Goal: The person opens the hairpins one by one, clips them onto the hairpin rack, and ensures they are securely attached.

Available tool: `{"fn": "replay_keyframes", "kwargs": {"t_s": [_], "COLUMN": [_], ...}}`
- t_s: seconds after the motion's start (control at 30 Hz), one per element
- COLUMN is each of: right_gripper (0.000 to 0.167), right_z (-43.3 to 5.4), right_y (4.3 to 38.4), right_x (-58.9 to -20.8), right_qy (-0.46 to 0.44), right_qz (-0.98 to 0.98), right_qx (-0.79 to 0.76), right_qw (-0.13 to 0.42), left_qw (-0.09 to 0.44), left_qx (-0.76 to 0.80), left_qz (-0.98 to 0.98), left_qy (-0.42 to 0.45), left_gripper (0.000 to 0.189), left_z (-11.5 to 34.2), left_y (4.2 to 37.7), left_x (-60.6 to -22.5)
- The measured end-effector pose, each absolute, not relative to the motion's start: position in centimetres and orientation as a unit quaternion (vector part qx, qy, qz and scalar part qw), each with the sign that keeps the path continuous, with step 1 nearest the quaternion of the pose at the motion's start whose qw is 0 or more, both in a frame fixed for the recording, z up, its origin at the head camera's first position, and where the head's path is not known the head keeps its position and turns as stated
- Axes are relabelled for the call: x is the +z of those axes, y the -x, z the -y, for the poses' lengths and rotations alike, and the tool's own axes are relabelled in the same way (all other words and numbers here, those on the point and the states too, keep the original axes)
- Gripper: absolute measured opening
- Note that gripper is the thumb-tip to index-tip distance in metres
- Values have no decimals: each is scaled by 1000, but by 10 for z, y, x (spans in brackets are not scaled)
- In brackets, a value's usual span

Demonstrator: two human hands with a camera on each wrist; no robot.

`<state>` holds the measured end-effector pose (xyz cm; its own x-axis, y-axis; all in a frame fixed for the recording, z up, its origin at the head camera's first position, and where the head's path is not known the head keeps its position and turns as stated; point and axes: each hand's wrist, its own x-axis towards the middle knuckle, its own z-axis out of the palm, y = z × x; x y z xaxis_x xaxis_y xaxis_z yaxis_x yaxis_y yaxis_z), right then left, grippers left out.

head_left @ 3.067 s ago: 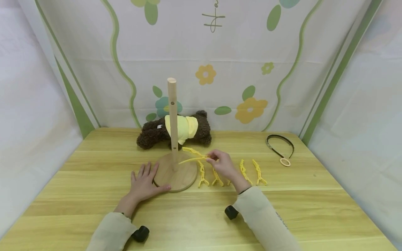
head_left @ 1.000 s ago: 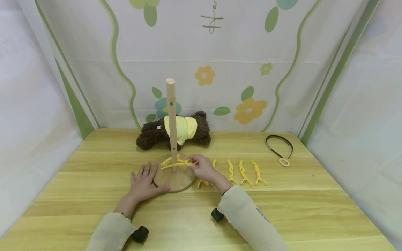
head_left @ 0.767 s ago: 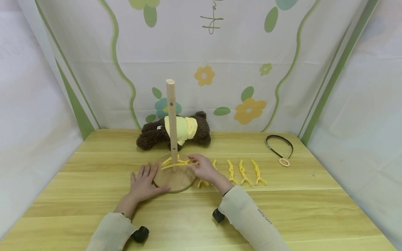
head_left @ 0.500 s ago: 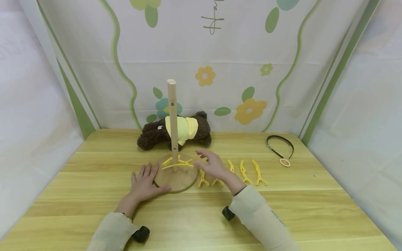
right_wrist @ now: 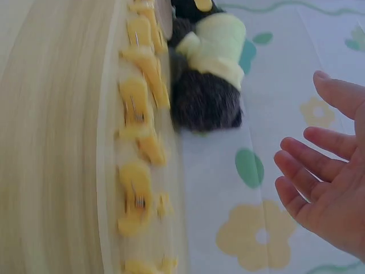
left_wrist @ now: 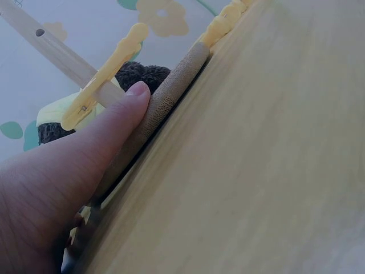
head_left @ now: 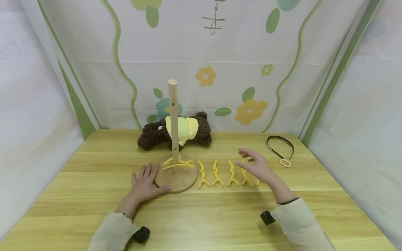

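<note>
An upright wooden post (head_left: 174, 122) rises from a round wooden base (head_left: 180, 181). One yellow alligator hair clip (head_left: 178, 166) grips the post low down, one arm in front and one behind. My left hand (head_left: 144, 184) lies with spread fingers at the base's left edge, its thumb (left_wrist: 128, 108) pressing on the rim. Several more yellow hair clips (head_left: 216, 173) lie in a row right of the base. Above the right part of that row hovers my right hand (head_left: 259, 169), holding nothing, fingers apart and loosely bent. It partly hides the rightmost clips.
A brown plush bear (head_left: 154, 134) in a yellow top lies behind the post. At the table's back right lies a black headband (head_left: 281, 136) with a pale ring (head_left: 285, 162). White printed fabric (head_left: 204, 42) encloses the wooden table (head_left: 201, 216).
My right hand brought a hair clip leftward onto the post, let it go there, then moved off to the right above the row. My left hand has stayed on the base.
</note>
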<state>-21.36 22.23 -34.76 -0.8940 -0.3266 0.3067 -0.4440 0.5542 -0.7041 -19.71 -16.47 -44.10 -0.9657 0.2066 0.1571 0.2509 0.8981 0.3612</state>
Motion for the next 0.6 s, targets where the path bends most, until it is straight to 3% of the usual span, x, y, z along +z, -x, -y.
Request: {"fn": "replay_keyframes", "kwargs": {"t_s": [0.27,0.6], "right_gripper": [50,45], "right_z": [-279,-308], "right_y": [198,184], "right_x": [-361,-395], "right_qy": [-154,-83], "right_qz": [889,889], "right_qx": [424,443], "right_qw": [80,81], "left_qw": [59,58], "left_qx": [-188,-187], "left_qz": [974,974], "left_qy": [115,118], "left_gripper": [103,102], "left_z": [165,164], "left_y": [197,197], "left_x": [-442,-439]}}
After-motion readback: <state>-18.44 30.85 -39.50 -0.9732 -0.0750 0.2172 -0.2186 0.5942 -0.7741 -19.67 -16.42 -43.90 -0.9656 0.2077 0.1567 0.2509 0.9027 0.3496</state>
